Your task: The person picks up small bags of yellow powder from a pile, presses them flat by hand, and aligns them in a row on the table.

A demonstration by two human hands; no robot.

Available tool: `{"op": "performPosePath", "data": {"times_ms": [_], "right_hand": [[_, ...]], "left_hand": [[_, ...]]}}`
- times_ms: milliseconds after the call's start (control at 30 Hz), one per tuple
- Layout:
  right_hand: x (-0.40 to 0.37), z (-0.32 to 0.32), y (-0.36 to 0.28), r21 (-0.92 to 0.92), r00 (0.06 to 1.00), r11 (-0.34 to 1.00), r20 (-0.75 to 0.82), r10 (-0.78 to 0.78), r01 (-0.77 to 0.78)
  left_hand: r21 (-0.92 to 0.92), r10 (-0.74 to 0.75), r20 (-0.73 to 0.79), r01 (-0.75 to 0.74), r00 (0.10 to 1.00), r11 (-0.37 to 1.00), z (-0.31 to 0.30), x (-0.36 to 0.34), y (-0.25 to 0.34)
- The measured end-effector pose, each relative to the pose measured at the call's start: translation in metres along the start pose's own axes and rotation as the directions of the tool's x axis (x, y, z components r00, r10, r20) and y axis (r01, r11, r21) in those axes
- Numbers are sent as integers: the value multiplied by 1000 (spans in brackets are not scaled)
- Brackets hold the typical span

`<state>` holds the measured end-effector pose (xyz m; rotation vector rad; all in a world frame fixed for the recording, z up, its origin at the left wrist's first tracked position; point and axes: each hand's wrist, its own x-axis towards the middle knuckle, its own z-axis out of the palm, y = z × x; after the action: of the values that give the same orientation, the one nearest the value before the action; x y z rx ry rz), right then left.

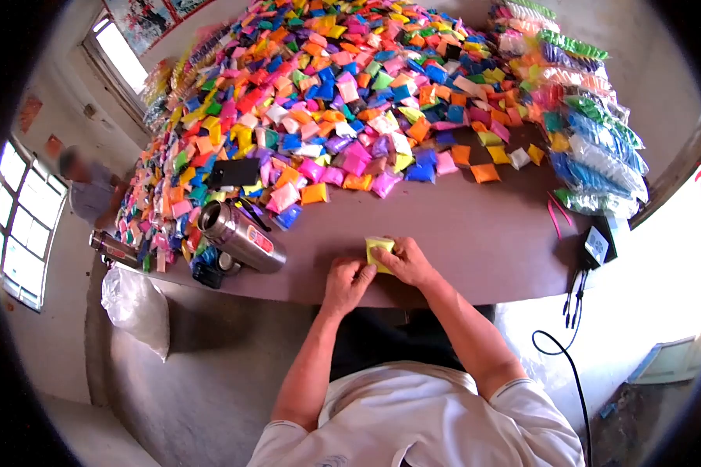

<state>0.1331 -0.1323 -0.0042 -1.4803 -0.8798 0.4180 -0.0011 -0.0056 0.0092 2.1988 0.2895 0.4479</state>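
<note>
A small pale yellow packet [376, 244] is held up over the near edge of the table, in front of my body. My right hand [407, 261] is closed on it, with the thumb lying across its face. My left hand [346, 286] is curled at the packet's lower left, thumb and fingers pinching near its edge. The left fingertips are partly hidden. Beyond both hands, a large heap of small coloured packets [354, 156] covers the back of the brown table [444, 226].
Left of my hands lies a steel thermos [245, 240], near a black phone-like slab [235, 173]. Clear bags of coloured strips [600, 156] are stacked at right, above a black box [598, 243] with cables. Another person [93, 187] is at far left, near a plastic sack [136, 307].
</note>
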Motion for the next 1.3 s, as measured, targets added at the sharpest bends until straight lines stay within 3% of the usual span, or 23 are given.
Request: {"op": "performPosePath", "data": {"times_ms": [100, 133, 200, 300, 467, 533, 667, 733, 833, 967, 1133, 1233, 1300], "right_hand": [[0, -5, 1, -108, 994, 993, 89, 66, -56], [0, -5, -5, -59, 996, 997, 77, 50, -45], [1, -3, -10, 30, 993, 997, 97, 63, -66], [1, -13, -19, 2, 976, 991, 171, 132, -134], [1, -11, -14, 3, 982, 992, 143, 121, -123], [1, -11, -11, -48, 967, 983, 177, 182, -177], [2, -8, -5, -67, 974, 987, 166, 156, -147], [2, -9, -5, 77, 976, 988, 188, 115, -131], [1, -9, -5, 95, 977, 991, 199, 73, -93], [4, -10, 0, 59, 979, 997, 201, 39, -52], [1, -6, -13, 48, 979, 986, 135, 153, -160], [1, -5, -10, -34, 990, 995, 107, 95, -92], [1, -5, -8, 42, 989, 996, 128, 70, -76]], "left_hand": [[24, 121, -68, -120, 990, 992, 3, 1, -1], [-29, 31, -22, -31, 999, 999, 2, 1, -3], [-12, 13, -16, -13, 1000, 1000, -1, 0, -5], [-38, 0, -19, -1, 1000, 999, 0, -1, -5], [-77, 32, -48, -36, 998, 996, 2, 0, -7], [-87, 31, -47, -35, 998, 996, 1, 0, -4], [-27, 36, -50, -38, 998, 999, 0, 0, -2], [-11, 41, -54, -42, 998, 999, 2, 0, -2], [30, 80, -51, -79, 995, 996, 1, 1, 2], [34, 57, -51, -55, 997, 998, -1, 0, 4], [-4, 31, -46, -32, 998, 999, 0, 1, -4], [-22, 84, -65, -86, 994, 996, 2, 2, -2], [49, 89, -50, -86, 995, 995, 0, 1, 3]]}}
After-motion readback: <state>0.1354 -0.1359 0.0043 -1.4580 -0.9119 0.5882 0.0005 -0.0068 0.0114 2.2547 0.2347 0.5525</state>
